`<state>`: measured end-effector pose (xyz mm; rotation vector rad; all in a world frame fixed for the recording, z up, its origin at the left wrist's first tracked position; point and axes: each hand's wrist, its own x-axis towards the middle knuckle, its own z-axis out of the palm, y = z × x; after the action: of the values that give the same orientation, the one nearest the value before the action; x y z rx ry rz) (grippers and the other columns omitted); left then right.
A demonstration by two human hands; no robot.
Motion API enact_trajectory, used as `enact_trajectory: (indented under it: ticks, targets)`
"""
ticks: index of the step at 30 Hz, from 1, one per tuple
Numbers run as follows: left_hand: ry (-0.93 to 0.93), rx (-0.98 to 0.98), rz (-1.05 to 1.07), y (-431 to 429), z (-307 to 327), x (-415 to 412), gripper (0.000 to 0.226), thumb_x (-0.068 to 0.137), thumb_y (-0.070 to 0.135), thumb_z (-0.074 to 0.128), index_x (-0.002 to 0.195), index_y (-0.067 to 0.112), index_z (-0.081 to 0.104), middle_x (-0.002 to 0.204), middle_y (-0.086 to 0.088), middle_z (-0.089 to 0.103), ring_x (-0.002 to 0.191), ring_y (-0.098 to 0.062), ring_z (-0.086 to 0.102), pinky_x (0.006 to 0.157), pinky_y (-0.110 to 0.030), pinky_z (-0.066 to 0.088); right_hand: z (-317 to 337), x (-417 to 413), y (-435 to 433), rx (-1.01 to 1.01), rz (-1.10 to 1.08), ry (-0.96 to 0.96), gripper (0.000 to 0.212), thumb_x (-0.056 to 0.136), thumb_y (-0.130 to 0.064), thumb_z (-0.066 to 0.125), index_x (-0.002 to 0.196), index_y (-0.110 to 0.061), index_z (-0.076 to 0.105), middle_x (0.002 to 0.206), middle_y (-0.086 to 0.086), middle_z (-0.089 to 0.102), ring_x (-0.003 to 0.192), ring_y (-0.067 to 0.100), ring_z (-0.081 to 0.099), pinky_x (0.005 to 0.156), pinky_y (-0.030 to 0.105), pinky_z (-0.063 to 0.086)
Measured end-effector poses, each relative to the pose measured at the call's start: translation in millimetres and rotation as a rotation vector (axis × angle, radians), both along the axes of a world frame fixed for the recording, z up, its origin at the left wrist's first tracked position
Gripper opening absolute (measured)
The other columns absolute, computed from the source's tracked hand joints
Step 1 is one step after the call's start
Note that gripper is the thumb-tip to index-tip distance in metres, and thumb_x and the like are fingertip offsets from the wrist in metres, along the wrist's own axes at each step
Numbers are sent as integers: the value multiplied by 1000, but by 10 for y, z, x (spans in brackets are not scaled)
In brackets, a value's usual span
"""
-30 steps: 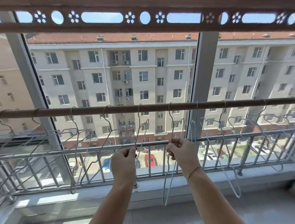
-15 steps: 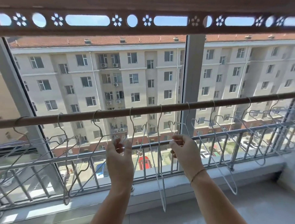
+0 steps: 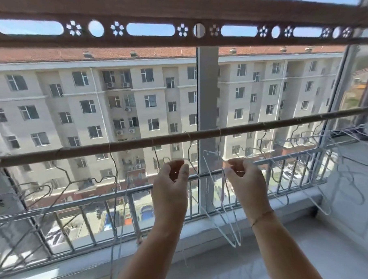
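Observation:
A brown drying pole [image 3: 136,144] runs across the window at a slant, and several thin wire hangers hang from it. Just below the pole, my left hand [image 3: 170,185] pinches the wire neck of one hanger [image 3: 191,158]. To its right, my right hand [image 3: 245,180] grips the top of a white wire hanger [image 3: 215,214] whose frame hangs tilted below the pole. More wire hangers [image 3: 56,186] hang at the left and at the right end [image 3: 342,167] of the pole.
A metal guard railing [image 3: 104,199] stands in front of the window glass. A grey window post [image 3: 205,102] rises behind the pole. A brown perforated rail [image 3: 183,31] crosses overhead. A pale tiled ledge [image 3: 226,265] lies below, a wall at the right.
The view has swung left and down a little. Both hands have stayed under the pole and moved apart slightly; the white hanger in the right hand now hangs turned more sideways.

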<state>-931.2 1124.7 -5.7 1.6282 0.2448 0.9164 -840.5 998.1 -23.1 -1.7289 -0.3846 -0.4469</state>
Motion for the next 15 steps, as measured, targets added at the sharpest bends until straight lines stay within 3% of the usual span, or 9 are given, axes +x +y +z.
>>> enact_trajectory:
  ticks: [2,7,10,13,15]
  targets:
    - [21,12,-22,-243,-37,161,19,91,19,57,109,16,63,95,5,67,90,-4,62,76,-14,46,-39,148,-188,-12,17,28,18,84,-15,63,100,-8,62,87,4,67,80,16,64,77,28,55]
    - [144,36,184,-590,-267,539,39,89,27,59,124,13,54,116,0,58,107,-14,54,92,-28,45,-198,449,-424,-147,208,175,22,82,-25,66,96,-8,63,85,1,65,78,10,60,70,16,48]
    - [188,-58,294,-653,-369,636,40,87,31,61,122,10,56,110,-1,59,104,-18,56,87,-31,46,-278,564,-438,-132,326,287,28,82,-30,66,96,-6,66,86,4,68,80,18,62,71,25,51]
    - [230,-158,303,-701,-403,649,34,89,26,61,117,7,59,104,-2,63,95,-18,58,79,-27,43,-271,586,-427,-113,447,359,25,85,-28,63,97,-6,65,82,3,66,67,9,59,52,10,42]
    - [243,-220,276,-726,-416,648,13,89,19,61,98,11,66,89,-4,68,85,-23,62,80,-37,51,-249,573,-416,-38,526,424,13,86,-19,62,91,-8,64,75,3,65,55,1,56,44,7,39]
